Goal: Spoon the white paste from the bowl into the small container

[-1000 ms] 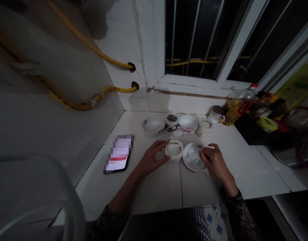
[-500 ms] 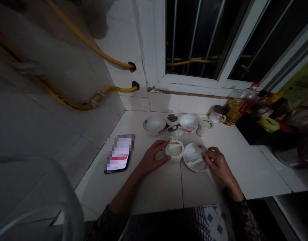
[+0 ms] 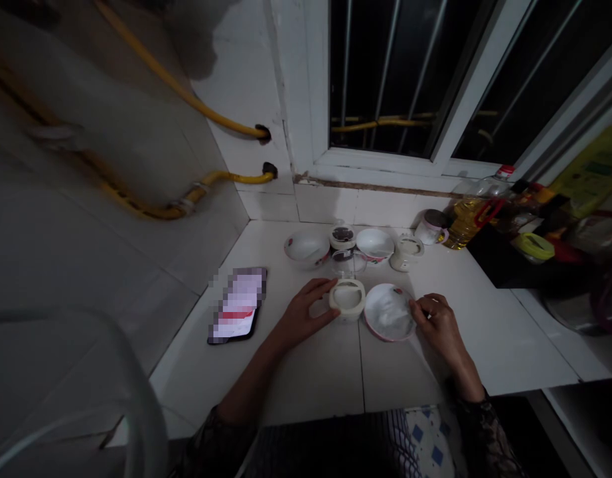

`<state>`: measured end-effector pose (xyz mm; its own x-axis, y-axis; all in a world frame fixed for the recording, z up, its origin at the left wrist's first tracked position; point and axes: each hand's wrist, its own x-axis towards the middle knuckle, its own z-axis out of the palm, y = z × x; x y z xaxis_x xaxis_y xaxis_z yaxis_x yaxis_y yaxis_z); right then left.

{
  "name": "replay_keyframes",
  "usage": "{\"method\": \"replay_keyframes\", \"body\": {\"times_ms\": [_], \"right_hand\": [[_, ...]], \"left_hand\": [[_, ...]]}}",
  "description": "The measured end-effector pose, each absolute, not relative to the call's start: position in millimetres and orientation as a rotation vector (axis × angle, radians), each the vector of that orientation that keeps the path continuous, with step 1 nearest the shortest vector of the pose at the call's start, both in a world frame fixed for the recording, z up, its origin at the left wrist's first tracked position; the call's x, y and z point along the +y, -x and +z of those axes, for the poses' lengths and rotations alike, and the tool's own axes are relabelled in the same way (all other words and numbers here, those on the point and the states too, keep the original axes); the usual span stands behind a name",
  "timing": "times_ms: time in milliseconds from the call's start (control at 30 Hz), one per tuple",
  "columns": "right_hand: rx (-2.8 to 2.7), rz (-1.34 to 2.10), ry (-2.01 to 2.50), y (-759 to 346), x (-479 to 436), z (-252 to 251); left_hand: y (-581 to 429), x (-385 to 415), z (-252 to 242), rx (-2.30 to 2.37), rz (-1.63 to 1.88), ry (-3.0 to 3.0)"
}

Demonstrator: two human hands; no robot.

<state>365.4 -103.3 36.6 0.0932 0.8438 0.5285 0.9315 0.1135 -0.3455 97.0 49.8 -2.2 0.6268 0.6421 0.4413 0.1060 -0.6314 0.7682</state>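
A seasoning jar (image 3: 346,300) with a cream rim and white contents stands on the counter, its clear lid (image 3: 349,261) tipped up behind it. My left hand (image 3: 306,311) curls around the jar's left side, thumb and fingers on the rim. Just right of the jar sits a white bowl (image 3: 378,332) with a pink rim. At that bowl's right edge, my right hand (image 3: 437,325) is closed in a pinch on a small white spoon (image 3: 395,315). The spoon is blurred over the bowl, and its exact outline does not show.
Behind are two more bowls (image 3: 306,245), a jar with dark contents (image 3: 342,236) and another pale jar (image 3: 408,252). A phone (image 3: 237,305) lies left. A lidded mug (image 3: 432,228), an oil bottle (image 3: 465,219) and a black rack (image 3: 500,262) stand right.
My right hand has shifted slightly right, with the spoon, which has turned from sharp to blurred. My left hand and the jar have stayed in place.
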Motion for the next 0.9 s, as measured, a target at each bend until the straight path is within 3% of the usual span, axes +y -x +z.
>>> {"method": "replay_keyframes", "body": {"times_ms": [300,533,900], "right_hand": [[-1.843,-0.206,1.709,-366.0,-105.0,39.9],[-1.879,0.005,1.654,-360.4,-98.4,33.1],[-1.369,0.124,1.829,-367.8,-105.6,36.7]], "left_hand": [[-96.9,49.8,-2.0,0.573,0.947,-2.127],[-97.2,50.3,-2.9,0.565,0.947,-2.137],[-97.5,51.3,-6.4,0.568,0.967,-2.139]]}}
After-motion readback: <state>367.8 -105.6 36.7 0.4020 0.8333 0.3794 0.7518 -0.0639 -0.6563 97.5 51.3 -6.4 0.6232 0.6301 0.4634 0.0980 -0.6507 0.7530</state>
